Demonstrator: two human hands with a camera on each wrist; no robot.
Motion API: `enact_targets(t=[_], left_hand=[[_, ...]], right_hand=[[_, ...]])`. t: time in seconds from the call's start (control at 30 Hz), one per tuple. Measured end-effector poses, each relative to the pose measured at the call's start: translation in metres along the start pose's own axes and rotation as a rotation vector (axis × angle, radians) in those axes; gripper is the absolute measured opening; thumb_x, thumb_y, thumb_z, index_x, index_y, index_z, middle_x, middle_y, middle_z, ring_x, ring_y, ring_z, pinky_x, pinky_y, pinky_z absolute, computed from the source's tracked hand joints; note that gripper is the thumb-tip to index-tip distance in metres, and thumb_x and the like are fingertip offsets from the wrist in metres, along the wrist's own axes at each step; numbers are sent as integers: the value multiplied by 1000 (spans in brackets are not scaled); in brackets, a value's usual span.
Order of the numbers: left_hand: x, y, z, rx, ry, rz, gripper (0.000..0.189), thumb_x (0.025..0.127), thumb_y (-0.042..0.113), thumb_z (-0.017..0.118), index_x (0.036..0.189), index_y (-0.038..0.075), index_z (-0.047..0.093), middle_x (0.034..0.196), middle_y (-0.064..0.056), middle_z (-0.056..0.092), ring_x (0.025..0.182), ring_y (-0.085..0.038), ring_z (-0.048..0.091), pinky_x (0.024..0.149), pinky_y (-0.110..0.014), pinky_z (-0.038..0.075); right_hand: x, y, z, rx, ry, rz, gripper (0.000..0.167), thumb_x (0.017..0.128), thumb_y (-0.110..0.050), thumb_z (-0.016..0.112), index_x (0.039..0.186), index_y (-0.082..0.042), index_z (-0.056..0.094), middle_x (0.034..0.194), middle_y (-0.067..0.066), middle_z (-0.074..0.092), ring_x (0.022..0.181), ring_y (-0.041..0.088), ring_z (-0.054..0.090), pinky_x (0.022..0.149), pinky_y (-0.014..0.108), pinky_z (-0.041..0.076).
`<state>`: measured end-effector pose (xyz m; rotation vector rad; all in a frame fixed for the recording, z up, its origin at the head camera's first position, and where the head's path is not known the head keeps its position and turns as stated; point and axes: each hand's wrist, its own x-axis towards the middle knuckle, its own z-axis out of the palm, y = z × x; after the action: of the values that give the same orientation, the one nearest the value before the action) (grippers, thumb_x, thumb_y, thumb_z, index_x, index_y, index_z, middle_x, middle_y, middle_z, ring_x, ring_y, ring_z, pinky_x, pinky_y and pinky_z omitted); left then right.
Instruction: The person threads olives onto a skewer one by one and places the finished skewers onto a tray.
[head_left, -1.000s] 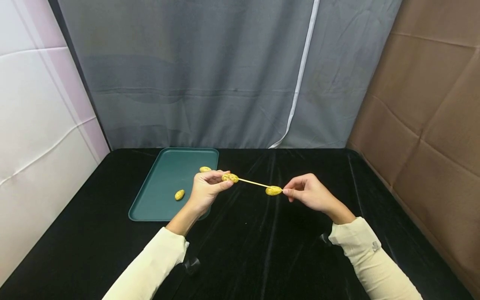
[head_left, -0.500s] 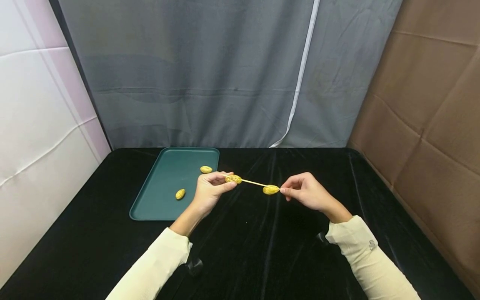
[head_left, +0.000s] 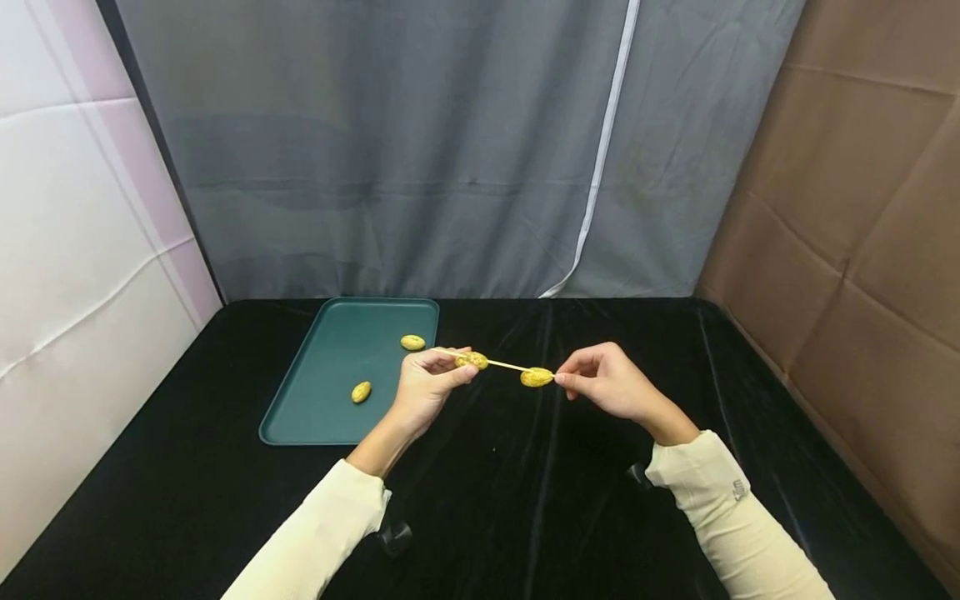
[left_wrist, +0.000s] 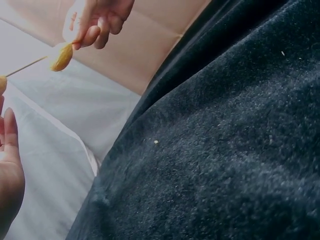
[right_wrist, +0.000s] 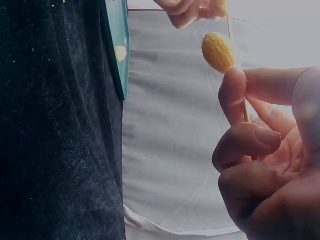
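Note:
My left hand (head_left: 422, 392) pinches a yellow, speckled oval piece (head_left: 472, 360) between thumb and fingers, above the table. A thin wooden skewer (head_left: 507, 365) runs through this piece, and its end shows beyond the piece over the left fingers. A second yellow oval piece (head_left: 536, 377) sits on the skewer farther right; its wrinkled surface shows in the right wrist view. Right behind that second piece, my right hand (head_left: 615, 387) pinches the skewer between thumb and index finger. In the right wrist view the skewer's rear part (right_wrist: 246, 111) passes down among the curled right fingers.
A dark green tray (head_left: 318, 425) lies on the black cloth-covered table (head_left: 495, 525) at the left. Two more yellow ovals rest on it, one near its right edge (head_left: 412, 342) and one lower (head_left: 362, 392). A grey curtain (head_left: 420, 167) hangs behind.
Both hands have come closer together, the left moving right and the right moving left. The stretch of skewer between the two pieces is shorter, and more of its end shows left of the left piece.

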<state>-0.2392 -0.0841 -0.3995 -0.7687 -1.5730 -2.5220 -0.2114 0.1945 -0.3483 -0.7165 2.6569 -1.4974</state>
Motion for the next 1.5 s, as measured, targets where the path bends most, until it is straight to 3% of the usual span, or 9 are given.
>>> enact_targets(t=[0.57,1.03,1.5], left_hand=[[1,-6,13,-25,-12,-30,35,79,-12,75,87,22,80,93,4,75,91,-8,70,74,-22,58],[1,-11,19,-50,-12,-46,26,78,-3,81,88,21,80,92,4,75,89,-8,70,72,-22,58],[4,-10,25,1,7,-72,50,82,-23,63,86,24,80,91,5,75,86,-7,69,69,-20,56]], right_hand=[[0,-7,0,-9,4,-11,7,90,-2,70,86,3,73,67,5,64,59,13,57,52,23,40],[3,-15,1,-4,-10,-14,7,90,-2,70,87,3,73,68,5,65,60,14,58,52,24,42],[10,-16,3,-10,-5,-38,8,90,-2,70,85,3,73,67,6,65,61,15,59,53,24,43]])
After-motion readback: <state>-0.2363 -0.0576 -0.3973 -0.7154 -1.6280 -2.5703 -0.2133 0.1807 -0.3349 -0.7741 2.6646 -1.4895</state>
